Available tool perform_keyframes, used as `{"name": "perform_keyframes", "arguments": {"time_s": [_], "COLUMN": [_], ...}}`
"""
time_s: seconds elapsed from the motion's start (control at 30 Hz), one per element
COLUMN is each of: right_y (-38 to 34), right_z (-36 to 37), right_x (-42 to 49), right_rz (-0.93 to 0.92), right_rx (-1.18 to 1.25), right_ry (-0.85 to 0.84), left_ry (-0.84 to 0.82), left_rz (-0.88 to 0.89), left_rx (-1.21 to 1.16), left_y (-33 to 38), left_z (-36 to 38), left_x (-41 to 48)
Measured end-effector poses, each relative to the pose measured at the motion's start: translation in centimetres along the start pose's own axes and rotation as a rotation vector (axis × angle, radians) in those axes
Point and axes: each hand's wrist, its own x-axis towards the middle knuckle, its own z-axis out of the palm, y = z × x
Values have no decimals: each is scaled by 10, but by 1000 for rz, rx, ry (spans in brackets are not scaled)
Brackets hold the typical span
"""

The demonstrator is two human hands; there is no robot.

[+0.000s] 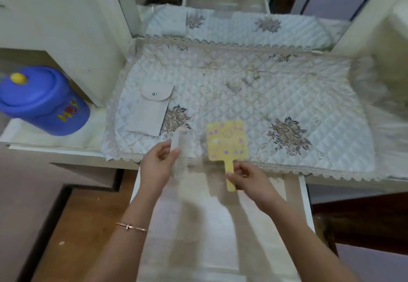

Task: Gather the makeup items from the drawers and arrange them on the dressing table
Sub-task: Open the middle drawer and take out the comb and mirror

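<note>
Mirror [225, 140] lies just right of the comb [180, 149] on the desk [287, 87], handle toward me, right fingers [239, 172] pinching it, left fingers [171, 155] pinching the comb upright.

There is one view only, from a wide-angle camera on the person's head, and it looks forward and steeply down from close above. It faces the white dressing table with its quilted, lace-edged cover [254, 82] and the open white drawer [220, 226] below. The upright mirror [220, 5] at the top edge reflects the same table.
</note>
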Motion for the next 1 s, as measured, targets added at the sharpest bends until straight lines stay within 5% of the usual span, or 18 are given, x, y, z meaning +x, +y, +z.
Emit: {"name": "perform_keyframes", "arguments": {"time_s": [0.17,0.5,0.9,1.0], "right_y": [-51,-48,-23,9], "right_z": [-8,-12,-15,-19], "right_x": [84,144,101,51], "right_rz": [-62,-32,-237,-288], "right_rx": [-76,-285,-489,-543], "right_ry": [203,262,291,298], "left_ry": [19,24,76,-78], "left_rz": [54,51,331,309], "left_rx": [130,408,483,580], "left_y": [40,31,6,-32], "left_z": [37,68,40,19], "left_x": [76,138,70,20]}}
